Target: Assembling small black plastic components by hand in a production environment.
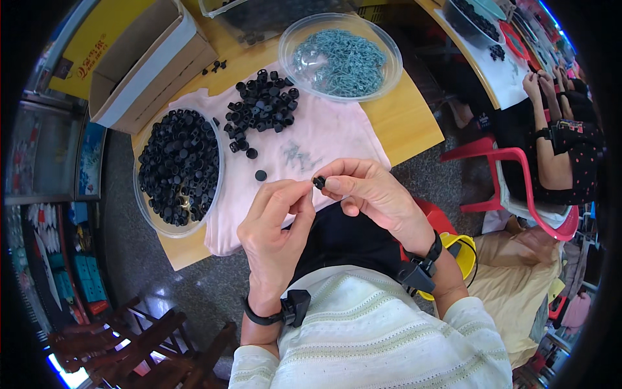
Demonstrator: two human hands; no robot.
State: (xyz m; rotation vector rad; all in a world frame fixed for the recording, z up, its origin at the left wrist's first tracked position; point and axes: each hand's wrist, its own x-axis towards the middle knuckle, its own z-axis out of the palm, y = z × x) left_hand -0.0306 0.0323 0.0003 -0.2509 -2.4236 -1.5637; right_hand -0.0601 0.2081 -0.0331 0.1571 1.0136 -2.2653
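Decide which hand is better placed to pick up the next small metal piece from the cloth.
Probably the left hand. The right hand pinches the small black part, while the left only touches it, and the metal pieces lie on the pink cloth just beyond both.

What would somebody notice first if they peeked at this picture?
Likely the two hands in the middle, the left hand and right hand pinching one small black part between their fingertips. Next, the bowl heaped with black parts at left, and the clear bowl of grey-green metal bits up top.
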